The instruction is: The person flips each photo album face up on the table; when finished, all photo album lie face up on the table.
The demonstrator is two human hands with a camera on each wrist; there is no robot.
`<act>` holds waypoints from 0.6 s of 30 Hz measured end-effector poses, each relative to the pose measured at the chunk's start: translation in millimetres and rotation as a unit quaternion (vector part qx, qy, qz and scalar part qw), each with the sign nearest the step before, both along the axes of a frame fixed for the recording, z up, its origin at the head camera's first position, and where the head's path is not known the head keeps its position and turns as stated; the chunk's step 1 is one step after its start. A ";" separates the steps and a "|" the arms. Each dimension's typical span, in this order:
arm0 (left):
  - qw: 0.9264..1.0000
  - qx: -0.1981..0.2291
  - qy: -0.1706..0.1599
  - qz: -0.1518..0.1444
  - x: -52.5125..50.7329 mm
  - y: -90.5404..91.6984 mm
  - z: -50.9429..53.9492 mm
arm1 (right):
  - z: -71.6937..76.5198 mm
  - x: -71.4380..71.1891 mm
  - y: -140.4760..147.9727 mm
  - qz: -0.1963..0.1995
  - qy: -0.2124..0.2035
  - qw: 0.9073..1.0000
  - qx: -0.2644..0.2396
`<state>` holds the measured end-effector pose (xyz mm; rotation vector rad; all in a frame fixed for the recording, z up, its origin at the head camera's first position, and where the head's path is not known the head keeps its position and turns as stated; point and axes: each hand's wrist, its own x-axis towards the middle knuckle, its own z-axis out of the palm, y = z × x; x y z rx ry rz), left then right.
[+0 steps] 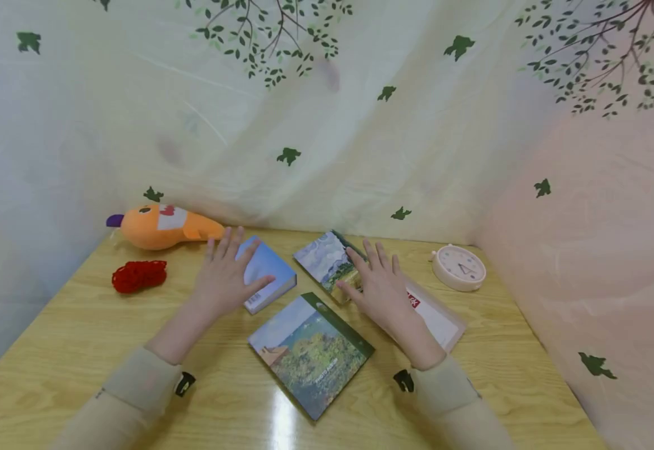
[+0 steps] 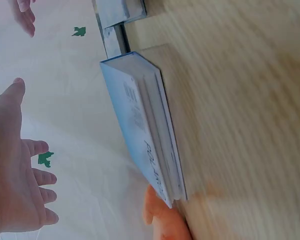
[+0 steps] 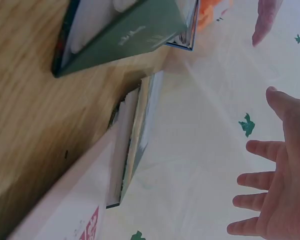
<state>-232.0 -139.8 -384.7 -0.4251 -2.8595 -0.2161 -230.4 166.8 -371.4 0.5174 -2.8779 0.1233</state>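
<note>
My left hand (image 1: 222, 281) hovers with fingers spread over the left edge of a blue hardcover book (image 1: 277, 267). In the left wrist view that hand (image 2: 15, 165) is apart from the book (image 2: 135, 117). Fingers straight and spread, my right hand (image 1: 384, 294) is above a book with a painted landscape cover (image 1: 321, 259) and a pale booklet with a red label (image 1: 442, 324). The right wrist view has the hand (image 3: 290, 175) apart from both. Between the forearms lies a larger painted-cover book (image 1: 312, 356) with a green spine. Neither hand holds anything.
An orange plush toy (image 1: 152, 228) lies at the back left, with a red yarn bundle (image 1: 139, 277) in front of it. A round pink alarm clock (image 1: 459, 267) is at the back right. Leaf-patterned cloth (image 1: 338, 181) hangs behind the wooden table (image 1: 214, 394).
</note>
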 end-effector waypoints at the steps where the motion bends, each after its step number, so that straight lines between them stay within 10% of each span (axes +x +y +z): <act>1: 1.000 0.000 0.002 0.000 -0.4 -0.7 1.8 | 1.6 -0.7 -0.1 0.000 0.000 1.000 0.002; 18: 1.000 0.007 -0.003 -0.009 -31.1 -15.9 8.8 | 24.5 -32.6 -11.4 0.033 -0.008 0.999 -0.018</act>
